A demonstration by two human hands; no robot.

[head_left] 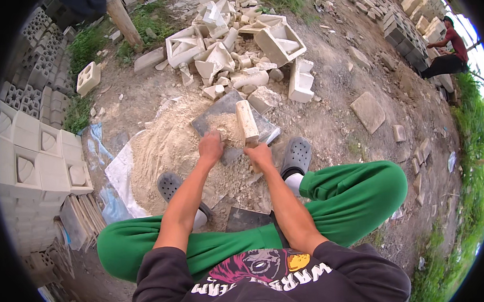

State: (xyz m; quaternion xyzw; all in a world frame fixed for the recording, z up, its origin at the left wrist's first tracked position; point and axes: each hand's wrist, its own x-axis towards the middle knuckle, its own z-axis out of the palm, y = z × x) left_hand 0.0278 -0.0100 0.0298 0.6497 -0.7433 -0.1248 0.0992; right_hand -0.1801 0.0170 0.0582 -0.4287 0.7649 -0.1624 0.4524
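Observation:
My right hand [259,156] is closed round the handle of a wooden mallet, whose blocky, pale mallet head [246,121] is above a dark flat slab [233,104]. Crushed tan grit [223,125] lies heaped on this slab. At the slab's near left edge is my left hand [211,146], its fingers curled in beside the grit; what they hold, if anything, is hidden. A large mound of tan powder [163,141] spreads left of the slab, partly over a white sheet [121,175].
Broken cream-coloured blocks [216,55] are piled beyond the slab. Stacked pale blocks [42,154] form a wall at the left, near leaning flat boards [83,220]. A wooden post [123,21] stands at the far left. Far right, another person [453,47] is by grey blocks [404,38].

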